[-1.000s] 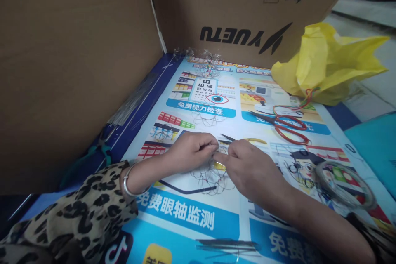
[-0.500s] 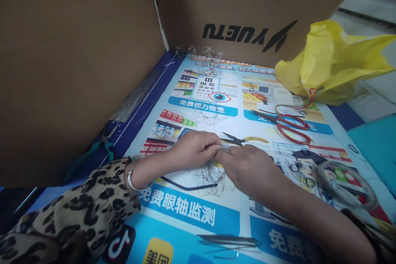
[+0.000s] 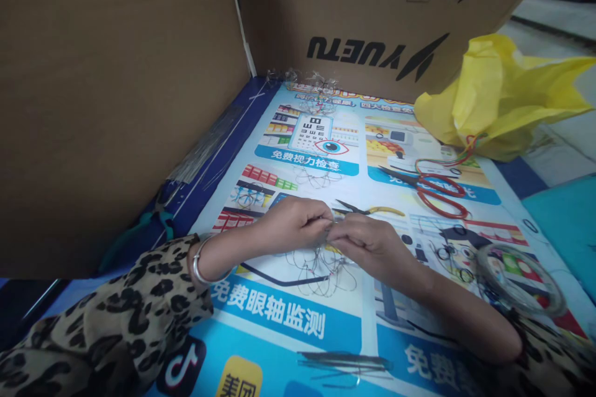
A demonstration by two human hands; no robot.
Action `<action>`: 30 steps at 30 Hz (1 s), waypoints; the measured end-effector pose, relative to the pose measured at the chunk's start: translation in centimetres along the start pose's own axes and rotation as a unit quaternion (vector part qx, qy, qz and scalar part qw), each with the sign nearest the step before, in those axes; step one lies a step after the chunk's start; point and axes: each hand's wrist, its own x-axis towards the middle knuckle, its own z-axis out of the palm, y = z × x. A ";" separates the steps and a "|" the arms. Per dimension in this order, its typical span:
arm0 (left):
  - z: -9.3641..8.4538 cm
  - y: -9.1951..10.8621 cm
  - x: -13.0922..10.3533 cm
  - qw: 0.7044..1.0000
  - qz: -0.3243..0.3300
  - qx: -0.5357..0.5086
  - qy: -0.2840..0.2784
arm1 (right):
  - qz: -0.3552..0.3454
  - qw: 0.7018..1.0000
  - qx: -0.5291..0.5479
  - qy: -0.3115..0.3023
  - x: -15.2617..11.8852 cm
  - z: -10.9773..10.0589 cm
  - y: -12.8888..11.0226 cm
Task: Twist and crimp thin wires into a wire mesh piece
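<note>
Fingertips nearly touching, my left hand (image 3: 305, 221) and my right hand (image 3: 365, 239) meet above the middle of the printed poster (image 3: 372, 198). Both hands are closed in a pinch on a thin wire piece that shows between them; its shape is mostly hidden by the fingers. Just below them lies a looped wire shape (image 3: 321, 273) with small red spots. Pliers with yellow handles (image 3: 384, 209) rest right behind my right hand. Scissors with red handles (image 3: 440, 189) lie farther to the right.
Cardboard walls (image 3: 116, 105) stand at the left and back. A yellow bag (image 3: 488, 99) is at the back right, a wire coil (image 3: 521, 279) at the right. Straight wires (image 3: 344, 361) lie in front, more wires (image 3: 200, 149) and teal-handled pliers (image 3: 161, 217) at the left. Wire shapes (image 3: 316, 99) sit at the back.
My right hand has turned, its fingers more curled at the meeting point, and its forearm sits lower with the sleeve now showing. My left hand has barely moved.
</note>
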 end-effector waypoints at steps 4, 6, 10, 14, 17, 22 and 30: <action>-0.2 0.1 0.0 1.000 -0.010 0.015 -0.005 | 0.013 0.997 0.073 -0.012 0.2 -0.4 0.4; -0.2 0.2 -0.1 1.000 -0.013 0.016 -0.006 | 0.018 0.995 0.098 -0.021 0.3 -0.5 0.5; -0.2 0.3 -0.2 0.999 -0.017 0.028 0.008 | 0.021 0.992 0.122 -0.030 0.4 -0.6 0.8; 0.0 0.3 -0.3 0.998 -0.010 0.052 0.022 | 0.002 0.995 0.092 -0.033 0.5 -0.5 0.8; 0.0 0.4 -0.3 0.998 0.001 0.062 0.020 | -0.025 0.997 0.064 -0.043 0.4 -0.5 0.7; -0.1 0.6 -0.3 0.997 0.013 0.070 0.011 | -0.042 0.997 0.016 -0.064 0.3 -0.5 0.3; -0.1 0.5 -0.4 0.997 0.029 0.070 0.004 | -0.049 0.996 -0.027 -0.068 0.0 -0.2 0.0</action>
